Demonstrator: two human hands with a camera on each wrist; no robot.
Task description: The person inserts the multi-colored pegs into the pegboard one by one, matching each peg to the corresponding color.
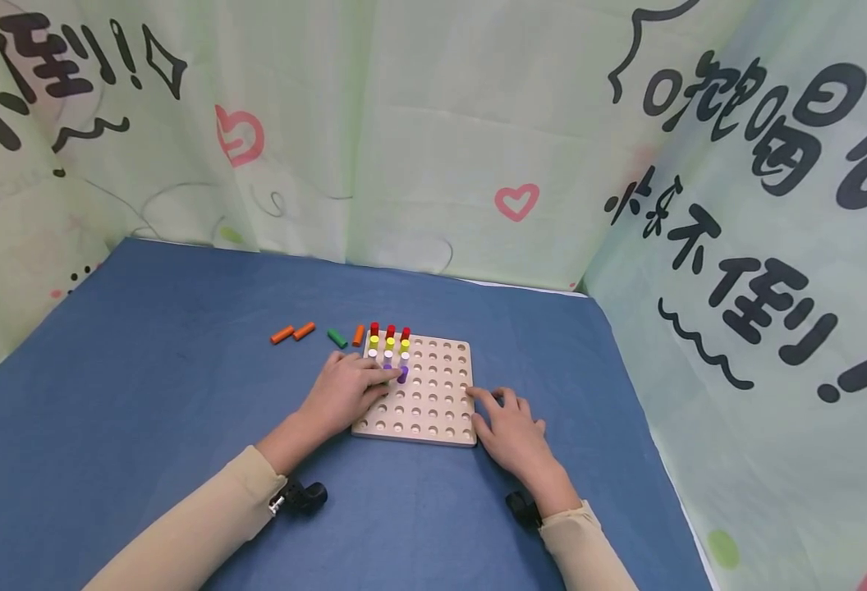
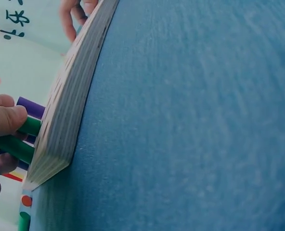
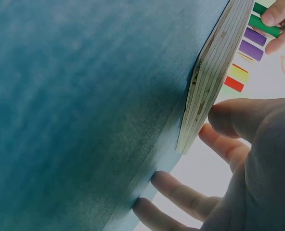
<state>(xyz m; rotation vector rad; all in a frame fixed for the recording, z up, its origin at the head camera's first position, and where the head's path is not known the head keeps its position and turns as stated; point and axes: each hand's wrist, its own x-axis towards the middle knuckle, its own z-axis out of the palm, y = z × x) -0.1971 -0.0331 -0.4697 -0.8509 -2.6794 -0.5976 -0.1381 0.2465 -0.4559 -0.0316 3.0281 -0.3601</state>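
A square wooden pegboard lies on the blue cloth. Red, yellow and white pegs stand in rows at its far left, with a purple peg nearer. My left hand is over the board's left side; its thumb and fingers pinch a green peg standing at the board. Another green peg is beside it; both are mostly hidden by the hand in the head view. At the right edge, my right hand touches the board with thumb and index finger, its other fingers on the cloth.
Loose orange pegs and a green peg lie on the cloth beyond the left hand. One more orange peg is close to the board's far left corner. Printed curtains stand around the table.
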